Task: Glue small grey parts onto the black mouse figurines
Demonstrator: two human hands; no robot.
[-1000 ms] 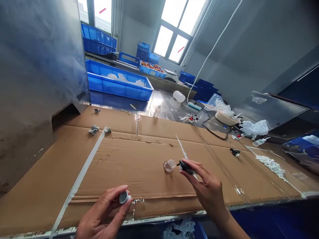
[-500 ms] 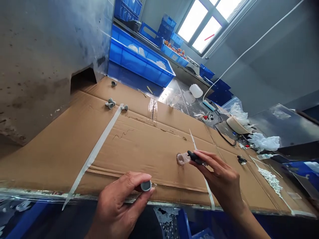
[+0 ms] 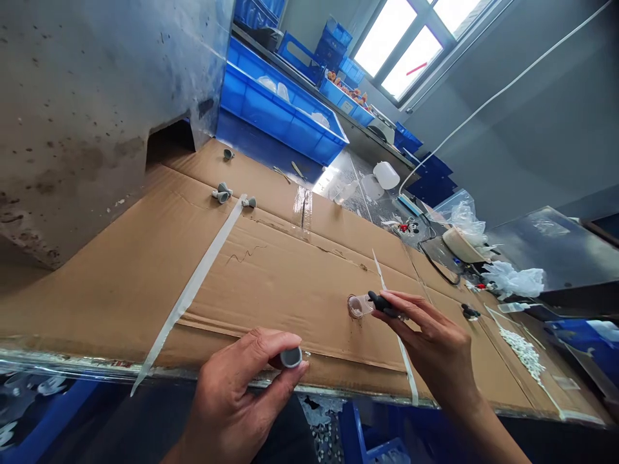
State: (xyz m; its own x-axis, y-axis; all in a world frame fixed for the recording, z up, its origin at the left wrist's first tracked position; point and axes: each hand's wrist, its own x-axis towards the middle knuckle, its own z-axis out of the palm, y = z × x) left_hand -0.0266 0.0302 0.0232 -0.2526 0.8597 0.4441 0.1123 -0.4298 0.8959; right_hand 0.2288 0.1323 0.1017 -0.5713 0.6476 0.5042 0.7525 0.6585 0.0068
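A small grey cup-shaped piece (image 3: 291,357) is pinched between the thumb and forefinger of the left hand (image 3: 246,380), its hollow side turned toward the camera, above the near edge of the work surface. A dark rounded piece (image 3: 380,301) is gripped by the fingertips of the right hand (image 3: 435,328) and is held at the mouth of a small clear container (image 3: 358,306); whether the two touch cannot be told. The step in hand is judged to be a dip or a wetting of the dark piece, and a steady right wrist seems called for, so that the container is not tipped. The surface is covered with cardboard (image 3: 280,296), crossed by strips of pale tape (image 3: 193,290). More grey pieces (image 3: 222,193) are scattered toward the far left, while another dark piece (image 3: 470,312) and a spread of small white pieces (image 3: 522,351) are seen at the right. The far side is occupied by a long blue bin (image 3: 285,129), the left by a stained metal housing (image 3: 97,96), and the room is lit by a window (image 3: 387,42).
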